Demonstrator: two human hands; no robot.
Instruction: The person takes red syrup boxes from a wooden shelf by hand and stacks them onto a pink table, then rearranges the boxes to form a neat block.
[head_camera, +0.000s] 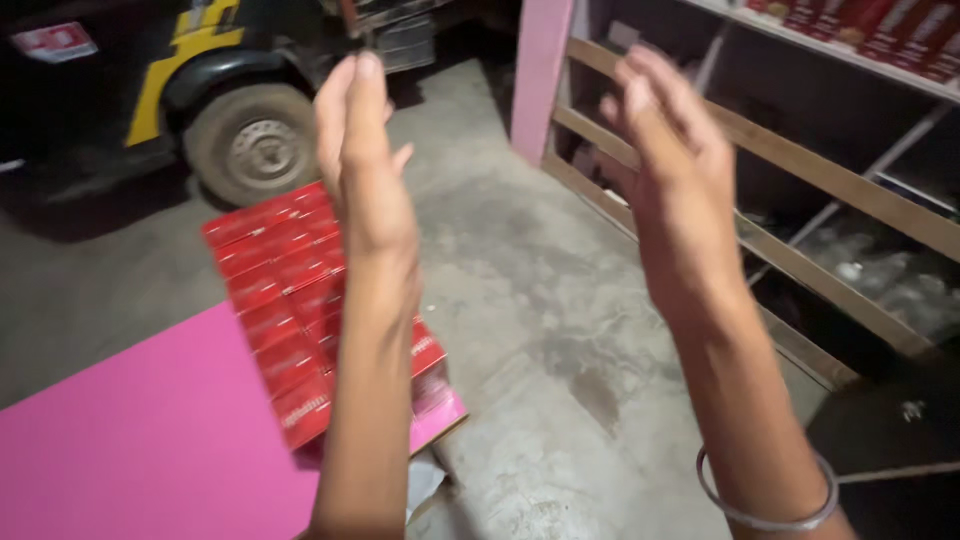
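A grey concrete floor (520, 300) is seen spread across the middle of the view, stained dark in one patch. At the far left a black and yellow vehicle (130, 80) is parked on it, with one wheel (250, 143) shown in full. A pink counter (140, 430) fills the lower left, and its right corner is carried out over the floor. Along the counter's right edge a block of red boxes (280, 290) is laid flat in rows, reaching from the far end of that edge down to the near right corner. To the right a wooden rack (800, 170) of slanted rails is fixed beside a pink post (540, 70), and more red boxes (880, 30) are lined on a shelf at the top right.

Both hands are raised in the air above the floor, well clear of everything. The left hand (365, 160) is held above the block of red boxes, its grip open with the fingers straight and close together, nothing clasped. The right hand (670, 160) is lifted before the rack, blurred, its grip likewise open and empty. A thin metal bangle (770, 505) is worn on the right wrist
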